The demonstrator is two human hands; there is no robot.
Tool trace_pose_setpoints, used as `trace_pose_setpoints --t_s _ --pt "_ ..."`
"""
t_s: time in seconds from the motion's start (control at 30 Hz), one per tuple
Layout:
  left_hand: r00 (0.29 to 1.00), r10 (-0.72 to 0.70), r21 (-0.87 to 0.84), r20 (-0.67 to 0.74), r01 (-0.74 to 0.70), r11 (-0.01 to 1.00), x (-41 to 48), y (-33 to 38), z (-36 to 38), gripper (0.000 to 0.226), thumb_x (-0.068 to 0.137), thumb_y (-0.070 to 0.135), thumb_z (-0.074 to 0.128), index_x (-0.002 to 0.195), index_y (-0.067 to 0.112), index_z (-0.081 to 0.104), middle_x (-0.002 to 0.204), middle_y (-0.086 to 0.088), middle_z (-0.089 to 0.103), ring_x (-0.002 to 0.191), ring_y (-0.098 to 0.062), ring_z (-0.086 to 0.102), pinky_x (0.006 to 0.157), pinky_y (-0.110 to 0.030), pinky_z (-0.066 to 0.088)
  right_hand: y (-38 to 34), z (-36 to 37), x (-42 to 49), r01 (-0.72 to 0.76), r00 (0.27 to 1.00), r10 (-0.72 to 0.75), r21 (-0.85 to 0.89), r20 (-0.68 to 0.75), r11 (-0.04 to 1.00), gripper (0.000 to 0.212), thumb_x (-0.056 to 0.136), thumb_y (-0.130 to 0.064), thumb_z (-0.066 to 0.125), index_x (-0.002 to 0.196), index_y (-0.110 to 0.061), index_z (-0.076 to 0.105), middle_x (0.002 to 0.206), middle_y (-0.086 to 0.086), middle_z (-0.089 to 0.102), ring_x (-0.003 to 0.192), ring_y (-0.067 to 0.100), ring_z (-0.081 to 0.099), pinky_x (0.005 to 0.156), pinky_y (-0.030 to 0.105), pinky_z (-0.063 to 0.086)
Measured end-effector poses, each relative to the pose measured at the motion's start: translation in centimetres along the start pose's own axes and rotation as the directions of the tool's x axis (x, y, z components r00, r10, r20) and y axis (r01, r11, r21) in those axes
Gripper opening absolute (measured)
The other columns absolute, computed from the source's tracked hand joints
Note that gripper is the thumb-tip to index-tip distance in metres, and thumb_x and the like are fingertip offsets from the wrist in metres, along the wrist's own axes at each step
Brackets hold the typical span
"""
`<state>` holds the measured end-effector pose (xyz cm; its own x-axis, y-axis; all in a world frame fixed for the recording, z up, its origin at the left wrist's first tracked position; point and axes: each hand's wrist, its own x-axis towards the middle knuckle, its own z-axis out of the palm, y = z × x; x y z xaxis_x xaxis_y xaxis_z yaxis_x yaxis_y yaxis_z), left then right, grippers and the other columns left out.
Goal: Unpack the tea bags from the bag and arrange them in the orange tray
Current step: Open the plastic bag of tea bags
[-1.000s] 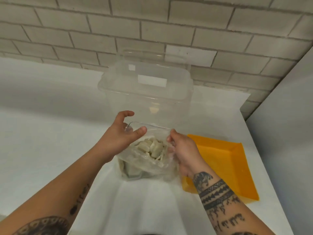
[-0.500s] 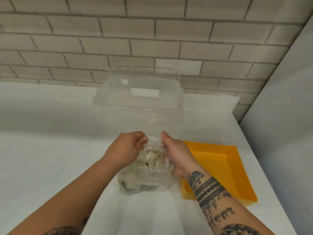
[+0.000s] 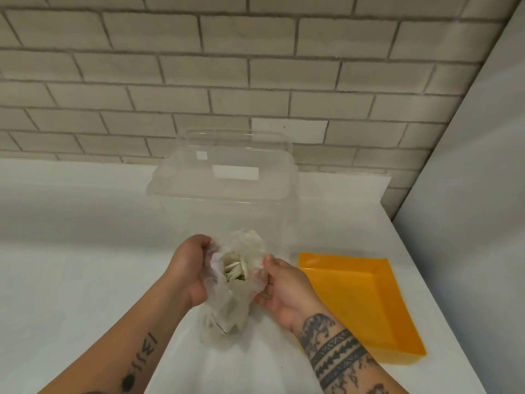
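A thin clear plastic bag hangs between my two hands above the white counter, its mouth pulled open. Pale tea bags show inside the opening. My left hand grips the bag's left edge with curled fingers. My right hand pinches the right edge. The orange tray lies on the counter just right of my right hand, with nothing in it.
A large clear plastic box with its lid stands right behind the bag. A brick wall runs along the back. A grey panel closes off the counter's right side. The white counter stretches to the left.
Both hands have lifted the bag off the counter and bunched its mouth closer together. The view has tilted so the box and tray sit lower in frame.
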<state>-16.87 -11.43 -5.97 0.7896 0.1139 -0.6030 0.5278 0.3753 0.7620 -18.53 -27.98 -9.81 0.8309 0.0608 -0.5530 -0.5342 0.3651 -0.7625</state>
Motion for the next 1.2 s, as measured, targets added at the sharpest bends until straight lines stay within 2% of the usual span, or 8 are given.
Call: trace_pose_setpoints --t_s 0.1,0.33,0.57,0.73,0.9,1.0,1.1,1.2 --pt "0.995 0.02 -0.034 0.097 -0.017 0.999 -0.2 -0.4 -0.7 0.035 0.094 0.031 0.051 0.07 0.008 0.06 0.056 -0.007 0.062 0.04 -0.023 0.058 0.049 -0.024 0.049 -1.5 -0.5 0.5 -0.157 0.987 0.145 0.269 0.064 0.95 0.024 0.106 -0.025 0.047 0.092 -0.013 0.062 0.071 0.005 0.066 0.065 0.022 0.064 0.06 0.034 0.058" --pt "0.982 0.06 0.23 0.178 -0.1 0.968 1.3 -1.2 -3.6 0.042 0.09 0.04 0.072 0.103 0.0 0.065 0.102 -0.022 0.07 0.09 -0.035 0.071 0.085 -0.045 0.053 -2.7 -0.4 0.4 -0.296 0.933 0.208 0.298 0.295 0.908 0.039 0.085 -0.024 0.057 0.109 0.005 0.068 0.107 0.022 0.065 0.101 0.037 0.064 0.106 0.051 0.045" --pt "0.992 0.12 -0.062 0.037 -0.118 0.991 2.7 -0.7 -2.4 0.034 0.101 0.04 0.059 0.08 0.013 0.066 0.061 0.002 0.068 0.05 -0.009 0.065 0.057 -0.027 0.05 -0.5 -0.9 -1.0 -0.122 0.97 0.164 -0.222 0.181 0.967 0.046 0.097 -0.053 0.057 0.109 -0.013 0.076 0.107 0.01 0.075 0.096 0.03 0.073 0.092 0.045 0.056" --pt "0.978 0.202 0.342 0.051 -0.207 0.916 3.0 -0.7 -1.9 0.044 0.095 0.058 0.057 0.107 0.017 0.07 0.103 -0.004 0.077 0.091 -0.018 0.074 0.083 -0.037 0.059 -1.0 -0.5 -0.9 0.164 0.973 -0.187 -0.976 0.136 0.145 0.036 0.105 -0.044 0.036 0.109 -0.014 0.057 0.11 0.005 0.06 0.1 0.023 0.058 0.084 0.037 0.05" --pt "0.921 0.388 0.674 -0.041 -0.261 0.691 1.3 -1.0 -1.5 0.09 0.079 0.074 0.064 0.151 0.028 0.035 0.156 0.004 0.028 0.145 -0.024 0.03 0.114 -0.044 0.036 -2.1 0.9 0.5 0.307 0.852 -0.459 -0.951 0.253 0.046 0.059 0.096 -0.063 0.046 0.141 -0.024 0.047 0.14 -0.001 0.046 0.132 0.024 0.037 0.107 0.041 0.041" --pt "0.865 0.48 0.78 -0.147 -0.197 0.595 -1.1 -1.6 -1.7 0.09 0.074 0.063 0.077 0.14 0.021 0.034 0.138 0.002 0.033 0.133 -0.025 0.036 0.103 -0.038 0.042 -2.7 1.8 2.1 0.332 0.848 -0.416 -0.941 0.328 -0.065 0.054 0.098 -0.059 0.047 0.139 -0.024 0.05 0.135 0.001 0.054 0.125 0.024 0.046 0.1 0.041 0.045" --pt "0.969 0.207 0.737 -0.134 -0.043 0.675 -2.7 -1.8 -2.5 0.064 0.084 0.052 0.074 0.121 0.014 0.038 0.111 0.002 0.048 0.091 -0.019 0.055 0.068 -0.027 0.046 -2.9 2.0 3.3 0.355 0.83 -0.407 -0.924 0.382 -0.144 0.035 0.101 -0.051 0.048 0.108 -0.021 0.064 0.105 0.001 0.066 0.101 0.024 0.06 0.086 0.039 0.052" --pt "0.994 0.068 0.652 -0.09 0.007 0.758 -3.1 -1.9 -3.5 0.033 0.1 0.038 0.058 0.108 0.006 0.057 0.097 -0.01 0.067 0.061 -0.019 0.06 0.051 -0.025 0.046 -3.3 1.4 4.3 0.397 0.848 -0.399 -0.917 0.348 0.045 0.034 0.102 -0.04 0.051 0.086 -0.013 0.064 0.079 0.002 0.066 0.075 0.02 0.061 0.069 0.034 0.053"
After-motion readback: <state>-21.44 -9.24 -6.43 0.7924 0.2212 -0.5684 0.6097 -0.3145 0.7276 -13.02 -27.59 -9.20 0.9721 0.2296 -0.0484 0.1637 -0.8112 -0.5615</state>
